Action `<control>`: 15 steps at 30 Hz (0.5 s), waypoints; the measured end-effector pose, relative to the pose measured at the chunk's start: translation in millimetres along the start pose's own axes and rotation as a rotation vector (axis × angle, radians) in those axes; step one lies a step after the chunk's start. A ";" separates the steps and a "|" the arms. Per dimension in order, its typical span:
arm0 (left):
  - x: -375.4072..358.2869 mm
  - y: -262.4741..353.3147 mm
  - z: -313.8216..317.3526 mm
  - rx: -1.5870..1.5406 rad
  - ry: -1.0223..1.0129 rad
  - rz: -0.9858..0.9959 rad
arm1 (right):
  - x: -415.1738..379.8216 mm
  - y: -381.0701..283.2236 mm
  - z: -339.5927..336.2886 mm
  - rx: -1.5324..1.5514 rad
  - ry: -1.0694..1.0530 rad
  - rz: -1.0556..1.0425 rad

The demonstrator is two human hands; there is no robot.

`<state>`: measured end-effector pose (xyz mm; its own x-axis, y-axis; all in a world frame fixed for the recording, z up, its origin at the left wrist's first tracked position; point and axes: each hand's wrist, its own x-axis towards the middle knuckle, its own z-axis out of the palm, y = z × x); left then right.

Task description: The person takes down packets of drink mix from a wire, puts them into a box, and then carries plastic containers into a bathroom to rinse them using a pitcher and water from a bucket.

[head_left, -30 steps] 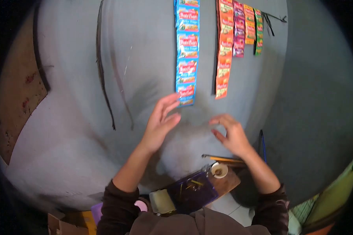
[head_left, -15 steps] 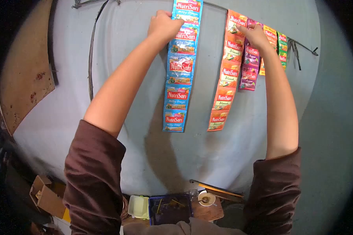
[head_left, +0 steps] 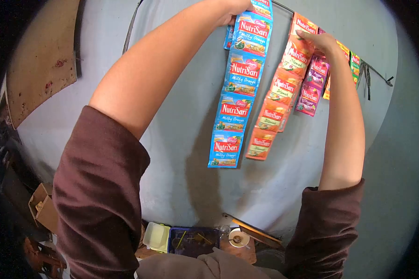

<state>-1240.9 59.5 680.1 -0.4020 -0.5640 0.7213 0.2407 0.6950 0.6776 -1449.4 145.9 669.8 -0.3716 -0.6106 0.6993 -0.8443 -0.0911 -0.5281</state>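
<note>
My left hand (head_left: 233,10), at the top of the head view, is closed on a long strip of blue Milky Orange drink sachets (head_left: 243,72). The strip dangles in front of the wall, and a bit of another blue sachet (head_left: 228,37) shows behind it. To the right, my right hand (head_left: 322,41) is closed at the upper part of an orange sachet strip (head_left: 282,88), its finger lying on the front; the far side of the grip is hidden. More orange sachets peek out behind this strip. Beside it hang purple sachets (head_left: 314,76), partly covered by my right hand and forearm.
A thin cord (head_left: 378,73) runs along the wall (head_left: 172,139), with yellow and green sachets (head_left: 354,65) at its right. Below are a pale green container (head_left: 157,237), a dark blue tray (head_left: 171,242), a bowl (head_left: 246,240) and a cardboard box (head_left: 45,211).
My left hand and the blue strip have shifted right, nearer the orange strip, and up against the cord. The orange strip hangs more slanted. The whole view has moved somewhat.
</note>
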 end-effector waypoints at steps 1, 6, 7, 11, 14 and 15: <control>4.7 1.5 -1.5 -0.050 -0.045 -0.020 | -3.4 -1.0 -2.0 0.072 0.044 0.001; 13.8 22.1 -15.7 0.018 0.004 0.017 | 23.7 -11.0 -16.2 0.351 -0.102 0.119; 12.2 28.7 -19.9 -0.107 -0.045 0.059 | 34.0 -13.6 -19.2 0.347 -0.096 0.068; 17.6 49.6 -29.7 -0.151 0.026 0.235 | 37.4 -29.0 -15.8 0.587 0.033 -0.006; 12.7 63.7 -37.7 -0.179 0.182 0.330 | 49.6 -32.6 -7.5 0.837 0.154 -0.073; 11.8 71.5 -40.0 -0.205 0.222 0.374 | 51.8 -35.6 -7.9 0.902 0.198 -0.112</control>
<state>-1193.0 84.7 742.8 -0.0619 -0.3888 0.9193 0.5113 0.7786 0.3637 -1441.6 123.8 728.6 -0.4349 -0.4236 0.7946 -0.2900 -0.7695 -0.5690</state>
